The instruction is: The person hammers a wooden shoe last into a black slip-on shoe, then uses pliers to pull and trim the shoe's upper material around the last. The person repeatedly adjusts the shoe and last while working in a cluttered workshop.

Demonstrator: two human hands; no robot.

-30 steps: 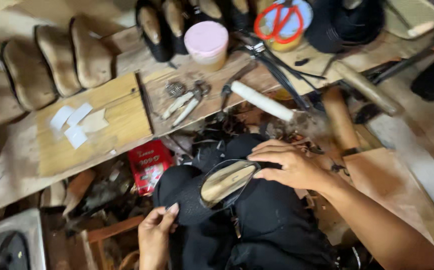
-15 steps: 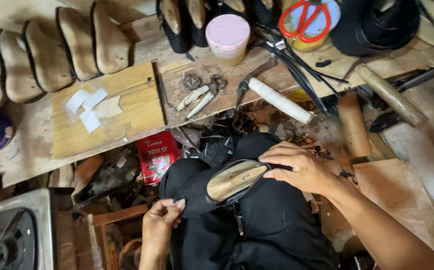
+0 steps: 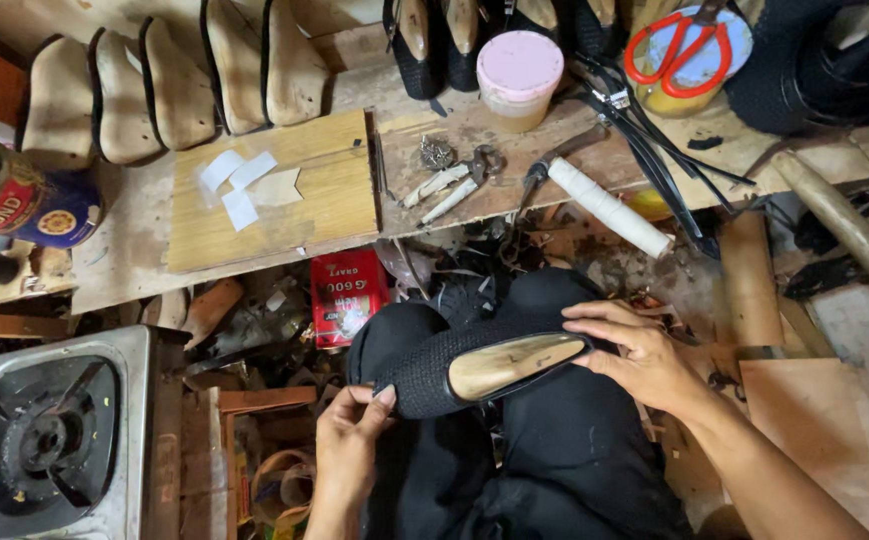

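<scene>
A black woven shoe upper [image 3: 424, 378] is stretched over a tan wooden last [image 3: 512, 362] and rests on my lap, against my black trousers [image 3: 554, 450]. My left hand [image 3: 346, 450] pinches the rim of the black fabric at the near end. At the far tip, the fingers of my right hand [image 3: 639, 358] curl over the last and hold it.
A wooden bench [image 3: 284, 200] carries several tan lasts [image 3: 164, 85], a pink-lidded jar [image 3: 519, 75], pincers [image 3: 449, 185], a white-handled tool [image 3: 604, 205], red scissors [image 3: 679, 45] and a tin can [image 3: 14, 195]. A gas stove [image 3: 49, 440] sits lower left. Scraps and a red packet [image 3: 347, 295] litter the floor.
The view has drifted so the bench sits higher and the stove has come further into sight. My left hand has closed onto the fabric edge; the shoe stays on my lap.
</scene>
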